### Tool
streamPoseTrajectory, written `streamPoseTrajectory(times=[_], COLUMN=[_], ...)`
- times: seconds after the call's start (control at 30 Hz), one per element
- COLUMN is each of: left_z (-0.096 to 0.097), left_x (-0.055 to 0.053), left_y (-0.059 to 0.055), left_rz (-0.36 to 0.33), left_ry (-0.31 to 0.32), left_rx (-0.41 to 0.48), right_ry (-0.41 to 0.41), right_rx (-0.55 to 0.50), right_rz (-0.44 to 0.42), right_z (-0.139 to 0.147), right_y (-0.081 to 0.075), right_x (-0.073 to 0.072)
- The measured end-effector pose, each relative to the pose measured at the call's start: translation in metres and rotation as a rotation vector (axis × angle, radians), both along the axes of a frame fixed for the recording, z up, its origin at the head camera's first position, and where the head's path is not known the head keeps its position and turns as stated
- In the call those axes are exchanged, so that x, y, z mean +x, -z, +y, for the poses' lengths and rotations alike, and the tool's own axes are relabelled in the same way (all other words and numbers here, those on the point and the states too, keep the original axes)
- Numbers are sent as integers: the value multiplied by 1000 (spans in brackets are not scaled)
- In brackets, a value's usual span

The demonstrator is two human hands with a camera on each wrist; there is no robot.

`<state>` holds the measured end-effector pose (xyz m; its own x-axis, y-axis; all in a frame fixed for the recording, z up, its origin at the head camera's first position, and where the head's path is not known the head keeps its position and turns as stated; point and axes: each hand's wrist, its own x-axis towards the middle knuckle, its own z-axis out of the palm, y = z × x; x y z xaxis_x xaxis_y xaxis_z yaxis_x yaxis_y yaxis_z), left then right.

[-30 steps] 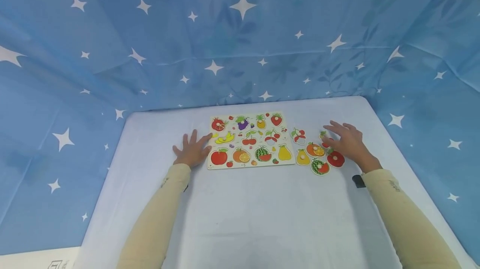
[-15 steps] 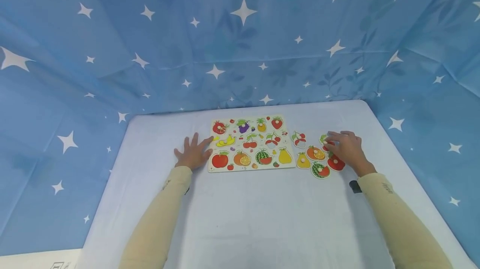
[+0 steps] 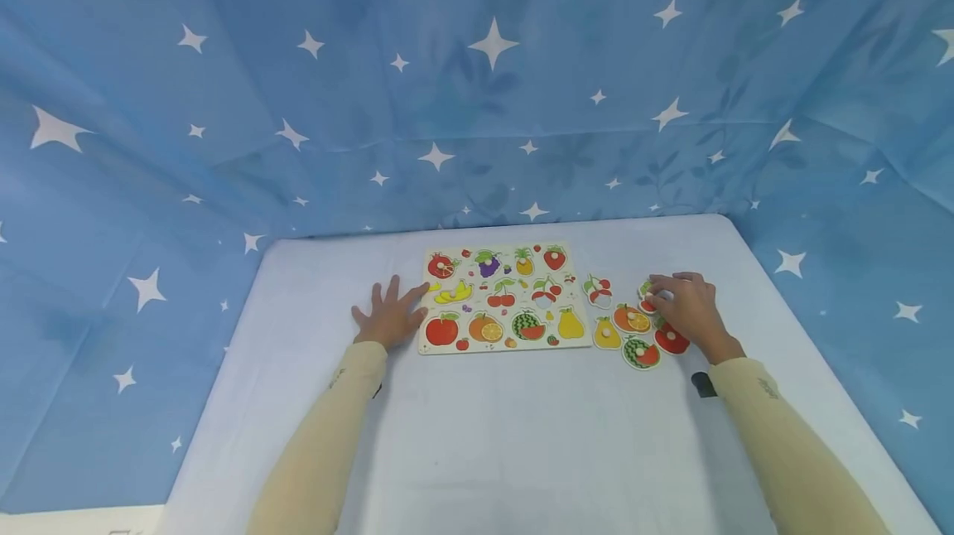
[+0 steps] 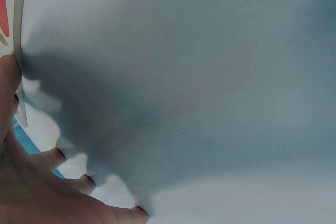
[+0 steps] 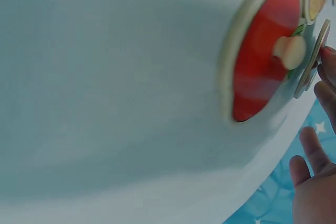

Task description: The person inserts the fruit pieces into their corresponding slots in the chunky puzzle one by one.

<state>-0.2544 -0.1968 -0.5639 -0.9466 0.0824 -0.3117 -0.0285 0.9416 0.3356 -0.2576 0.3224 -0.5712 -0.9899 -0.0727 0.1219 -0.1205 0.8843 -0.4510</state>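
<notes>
fruit board point(image 3: 532, 346): laid flat on the white tabletop point(image 3: 462, 452), between the two hands.
seated: the pomegranate point(image 3: 440, 267), grapes point(image 3: 489, 265), pineapple point(image 3: 524, 262), strawberry point(image 3: 555, 258) and banana point(image 3: 453, 296) appear to be filled with knobbed pieces; nearly half is judged done.
unfilled: six printed spots are shown with no knob seen: two cherry pictures, apple, orange, watermelon, pear.
loose: the cherry piece point(image 3: 599, 291), pear piece point(image 3: 607, 334), orange piece point(image 3: 632, 319), watermelon piece point(image 3: 641, 353) and apple piece point(image 3: 673, 340) are clustered right of the board.
right hand point(image 3: 689, 310): a red-and-green piece point(image 3: 644, 301) is pinched, tilted; the other fingers are held loosely out.
left hand point(image 3: 389, 321): fingers are spread wide, nothing is gripped; the board's left edge is touched.
lettering: small dark marks are carried on both sleeves point(image 3: 790, 452), too small to be read; no brand can be made out.
</notes>
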Motion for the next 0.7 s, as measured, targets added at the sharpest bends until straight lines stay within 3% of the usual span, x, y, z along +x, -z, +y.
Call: streamPoseTrajectory(times=[0.4,0.7], left_z=[2,1], left_x=[5,5], left_y=[-2,4], left_rz=[28,38], left_ry=[1,-9], left_rx=[5,2], right_ry=[-2,-57], right_rx=[-20,-79], right_rz=[-25,8], right_z=[-27,-51], right_y=[-17,-16], right_x=[-8,-16])
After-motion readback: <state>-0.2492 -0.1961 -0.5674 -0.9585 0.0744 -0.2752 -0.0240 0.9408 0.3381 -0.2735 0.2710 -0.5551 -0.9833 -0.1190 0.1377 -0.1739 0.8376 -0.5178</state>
